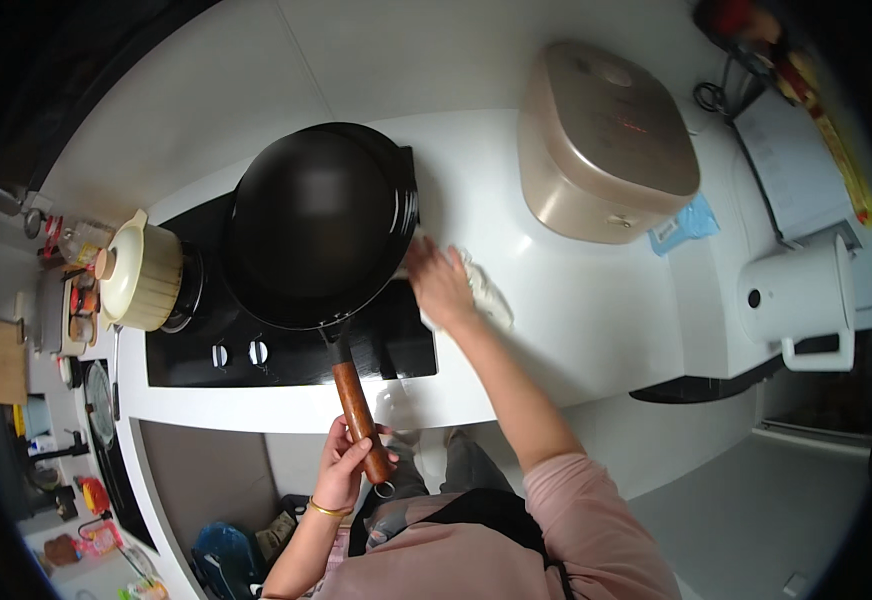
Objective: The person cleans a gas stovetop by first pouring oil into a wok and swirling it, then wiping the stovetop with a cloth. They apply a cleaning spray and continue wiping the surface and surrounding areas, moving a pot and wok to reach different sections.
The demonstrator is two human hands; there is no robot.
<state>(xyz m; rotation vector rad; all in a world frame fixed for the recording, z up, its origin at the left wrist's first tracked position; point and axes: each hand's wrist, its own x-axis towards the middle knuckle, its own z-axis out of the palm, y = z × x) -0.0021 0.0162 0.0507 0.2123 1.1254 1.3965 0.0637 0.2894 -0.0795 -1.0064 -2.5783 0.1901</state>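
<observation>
My left hand is closed around the wooden handle of a black wok. The wok sits over the right part of a black gas cooktop, its handle pointing toward my body. My right hand presses on a crumpled white cloth by the cooktop's right edge, close to the wok's rim. Its fingertips are blurred and the wok's rim partly covers the cloth's far end. The burner under the wok is hidden.
A cream lidded pot stands on the left burner. Behind the counter's right side is a rice cooker, with a blue packet beside it. A white kettle stands far right. Jars and a sink lie left.
</observation>
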